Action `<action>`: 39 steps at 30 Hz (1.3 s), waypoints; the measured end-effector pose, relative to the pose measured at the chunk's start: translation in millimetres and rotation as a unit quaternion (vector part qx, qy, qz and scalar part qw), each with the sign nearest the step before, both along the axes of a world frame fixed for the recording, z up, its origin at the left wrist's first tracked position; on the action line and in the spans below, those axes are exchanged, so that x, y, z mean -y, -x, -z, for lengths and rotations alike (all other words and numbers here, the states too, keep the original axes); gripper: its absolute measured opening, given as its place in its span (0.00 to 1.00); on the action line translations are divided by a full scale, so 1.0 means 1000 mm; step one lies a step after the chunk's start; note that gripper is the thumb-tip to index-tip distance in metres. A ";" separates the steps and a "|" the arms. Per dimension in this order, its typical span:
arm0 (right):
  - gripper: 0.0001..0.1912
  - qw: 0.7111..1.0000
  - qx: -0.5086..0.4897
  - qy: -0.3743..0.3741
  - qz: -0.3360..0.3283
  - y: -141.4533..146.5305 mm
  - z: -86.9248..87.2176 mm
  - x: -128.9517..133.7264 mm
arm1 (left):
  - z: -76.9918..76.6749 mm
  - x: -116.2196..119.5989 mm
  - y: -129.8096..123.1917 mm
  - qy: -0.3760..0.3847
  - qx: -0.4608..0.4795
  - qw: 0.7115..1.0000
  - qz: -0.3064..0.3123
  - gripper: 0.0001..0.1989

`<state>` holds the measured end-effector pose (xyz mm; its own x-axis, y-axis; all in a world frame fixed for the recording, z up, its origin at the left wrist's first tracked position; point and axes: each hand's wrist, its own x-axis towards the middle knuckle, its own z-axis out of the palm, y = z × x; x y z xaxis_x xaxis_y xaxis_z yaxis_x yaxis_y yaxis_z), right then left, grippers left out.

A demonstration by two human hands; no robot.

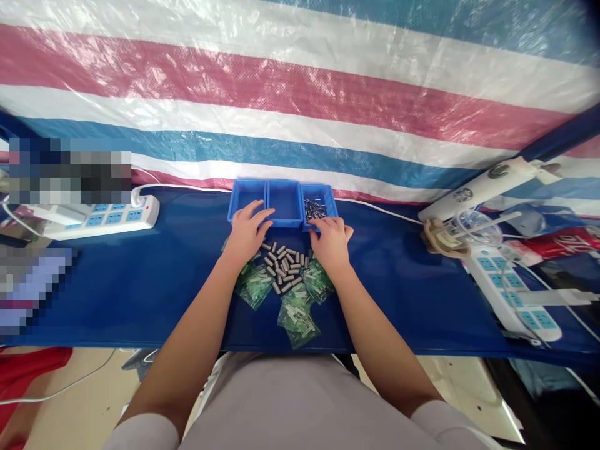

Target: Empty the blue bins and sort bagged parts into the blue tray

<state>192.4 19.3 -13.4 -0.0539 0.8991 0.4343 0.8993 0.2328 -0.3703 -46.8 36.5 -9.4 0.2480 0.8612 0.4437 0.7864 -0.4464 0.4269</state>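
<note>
My left hand (248,230) is at the front of the left blue bin (230,209), fingers spread and holding nothing I can see. Beside that bin stands a middle blue bin (285,222). My right hand (330,240) lies over the front rim of the right blue bin (332,199), thumb apart from the fingers. Thin metal pins (315,209) lie loose in that bin. Between my hands is a pile of short grey metal cylinders (284,267). Around it lie small clear-green bags with slim pieces inside: a left bag (255,286), a front bag (299,320) and a right bag (319,284).
A white power strip (112,219) sits on the left of the blue table (412,300), another power strip (515,294) on the right. Near it are a white cylinder (482,187), a tape roll (445,240) and a red packet (562,242). A striped sheet (300,81) hangs behind.
</note>
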 end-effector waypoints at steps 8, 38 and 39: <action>0.12 0.989 -0.063 -0.120 -0.064 0.000 -0.017 0.007 | -0.013 0.017 -0.009 -0.029 0.202 0.979 -0.008 0.18; 0.09 0.938 -0.219 0.104 -0.249 0.020 -0.014 0.015 | -0.004 0.034 0.012 -0.204 0.086 0.974 0.049 0.41; 0.09 0.937 -0.231 0.089 -0.247 0.021 -0.015 0.015 | -0.003 0.034 0.011 -0.209 0.099 0.971 0.052 0.41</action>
<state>171.8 4.2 1.5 -0.3257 0.8748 0.3587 0.4329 0.4753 -0.7659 -57.7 2.2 -6.6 0.1982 0.5695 0.7977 0.6483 -0.6866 0.3290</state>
